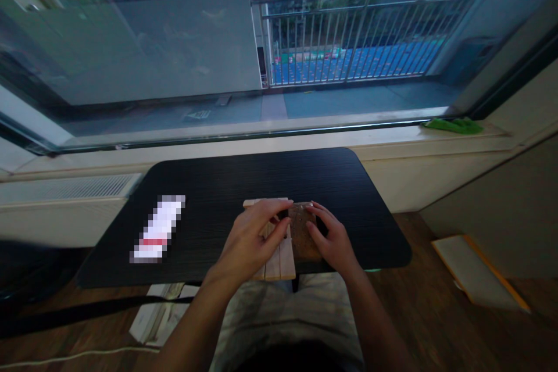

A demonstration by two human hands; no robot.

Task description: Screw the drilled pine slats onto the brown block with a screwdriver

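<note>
Two flat pieces lie side by side at the near edge of a black table (209,186). One is a pale wooden slatted board (285,261), partly under my left hand (255,235). The other is a brown, rough-faced block (304,241) with small specks near its top. My left hand arches over the slats, thumb and index finger apart, their tips beside the block's left edge; its other fingers are hidden. My right hand (330,232) grips the block's upper right side, thumb on the face and fingertips at the top edge.
A blurred-out white, phone-shaped patch (159,229) lies on the table's left side. Behind the table runs a windowsill with a green cloth (453,125). A white radiator (65,195) stands left. On the floor are a white panel (479,273) and a white box (152,325).
</note>
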